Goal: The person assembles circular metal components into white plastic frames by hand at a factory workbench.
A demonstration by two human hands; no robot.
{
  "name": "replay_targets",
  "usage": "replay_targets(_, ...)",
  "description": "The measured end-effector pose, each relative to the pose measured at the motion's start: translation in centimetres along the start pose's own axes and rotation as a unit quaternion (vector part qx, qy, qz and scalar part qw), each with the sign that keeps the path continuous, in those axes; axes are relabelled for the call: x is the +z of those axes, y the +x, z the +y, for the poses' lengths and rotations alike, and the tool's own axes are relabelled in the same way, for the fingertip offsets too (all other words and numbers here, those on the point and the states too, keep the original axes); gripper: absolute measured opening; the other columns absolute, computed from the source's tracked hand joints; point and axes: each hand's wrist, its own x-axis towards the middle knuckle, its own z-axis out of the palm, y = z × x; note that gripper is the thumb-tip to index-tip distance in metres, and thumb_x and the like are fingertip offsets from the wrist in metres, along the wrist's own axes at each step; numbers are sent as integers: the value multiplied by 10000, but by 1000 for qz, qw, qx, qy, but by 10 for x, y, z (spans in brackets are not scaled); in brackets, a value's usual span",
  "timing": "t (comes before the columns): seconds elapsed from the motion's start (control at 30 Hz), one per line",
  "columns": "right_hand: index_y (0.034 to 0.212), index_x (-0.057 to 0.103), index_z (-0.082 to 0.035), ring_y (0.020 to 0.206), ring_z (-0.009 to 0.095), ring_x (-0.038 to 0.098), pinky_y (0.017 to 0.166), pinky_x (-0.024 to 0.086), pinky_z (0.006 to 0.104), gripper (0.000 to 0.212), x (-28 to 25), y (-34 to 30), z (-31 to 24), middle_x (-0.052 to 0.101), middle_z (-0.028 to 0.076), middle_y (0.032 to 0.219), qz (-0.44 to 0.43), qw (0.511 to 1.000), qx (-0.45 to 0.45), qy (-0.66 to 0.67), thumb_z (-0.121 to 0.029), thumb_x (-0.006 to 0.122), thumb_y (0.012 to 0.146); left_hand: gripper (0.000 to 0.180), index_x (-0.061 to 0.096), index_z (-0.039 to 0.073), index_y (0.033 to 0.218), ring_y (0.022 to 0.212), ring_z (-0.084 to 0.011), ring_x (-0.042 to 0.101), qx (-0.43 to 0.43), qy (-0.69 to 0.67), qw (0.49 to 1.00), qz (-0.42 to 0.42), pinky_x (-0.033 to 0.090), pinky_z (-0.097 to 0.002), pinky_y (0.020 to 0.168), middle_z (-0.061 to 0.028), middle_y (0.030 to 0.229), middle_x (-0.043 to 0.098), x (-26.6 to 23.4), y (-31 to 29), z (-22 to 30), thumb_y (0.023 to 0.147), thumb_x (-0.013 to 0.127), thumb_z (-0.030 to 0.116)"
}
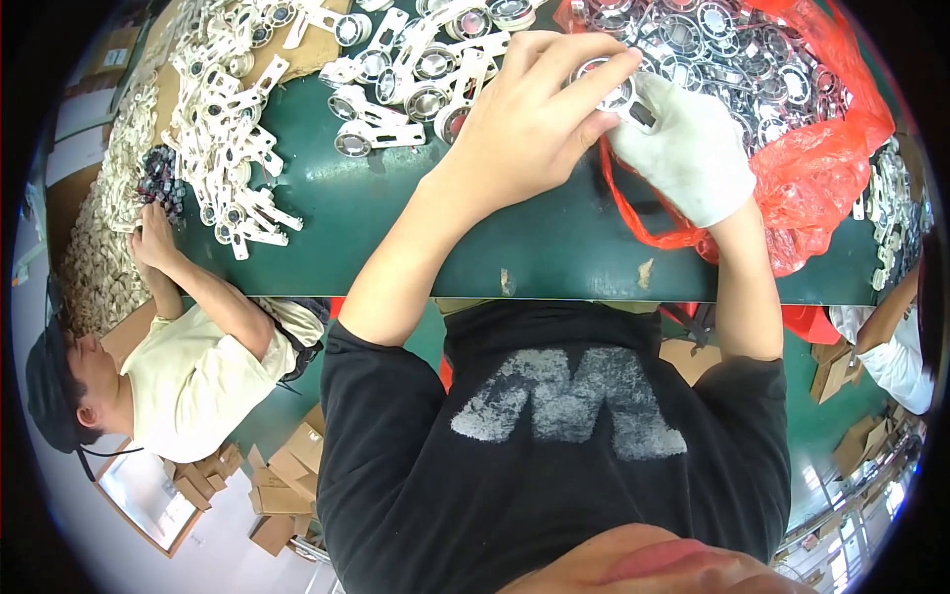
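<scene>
Above the table's near half, both my hands meet at a white plastic part with a round silver-rimmed end (619, 96). My right hand (685, 150), in a pale glove, is closed round the part from the right. Bare, my left hand (534, 124) pinches at the round end with thumb and fingers, covering some of it. Just left of my left hand lie several white parts with round ends and slotted handles (427, 94). Beyond my right hand, a heap of shiny silver rings (712, 35) fills an opened red plastic bag (807, 183).
More white parts (223, 129) are piled along the left of the green table (554, 259). A co-worker (188, 366) in a pale shirt handles dark small pieces there. Another person's arm (891, 322) shows at far right. Cardboard boxes (287, 475) stand on the floor.
</scene>
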Motion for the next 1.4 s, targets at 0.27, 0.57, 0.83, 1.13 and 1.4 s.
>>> replay_targets(0.27,1116,673,-59,784,375,700,680,551,456,363,1,-5,-5,705,182,844,6,999,-5,46,-243,732,809,506,646,66,1164,954,-147,661,-96,-135,985,54,533,-285,725,-33,1150,705,-5,-2,2,730,899,129)
replay_targets(0.57,1242,631,-22,838,328,701,718,549,405,415,-7,-5,-2,696,185,935,-63,980,-38,187,-224,684,884,555,497,55,1151,1138,-233,678,-117,-345,931,-7,571,-325,931,-214,1290,660,0,-5,-1,745,869,-21)
replay_targets(0.83,1121,714,-78,625,122,603,579,482,269,368,-31,-2,-21,633,59,750,-283,905,184,260,-387,556,997,572,536,57,1216,1253,-288,626,8,-361,932,-20,544,-354,987,-209,1355,628,6,-5,4,749,853,-33)
replay_targets(1.13,1094,710,-152,669,308,634,630,495,393,305,-4,-10,-10,637,115,749,-54,961,-96,255,-414,606,977,467,576,-46,1319,1154,-215,648,-72,-498,864,27,514,-330,985,-154,1277,656,9,-3,13,917,730,135)
replay_targets(1.4,1050,712,-210,758,322,683,650,529,414,217,4,-15,-13,685,94,816,25,986,-120,111,-385,671,928,304,667,-69,1190,1150,-234,658,-61,-522,850,30,526,-343,988,-177,1237,687,5,-3,11,1002,659,170)
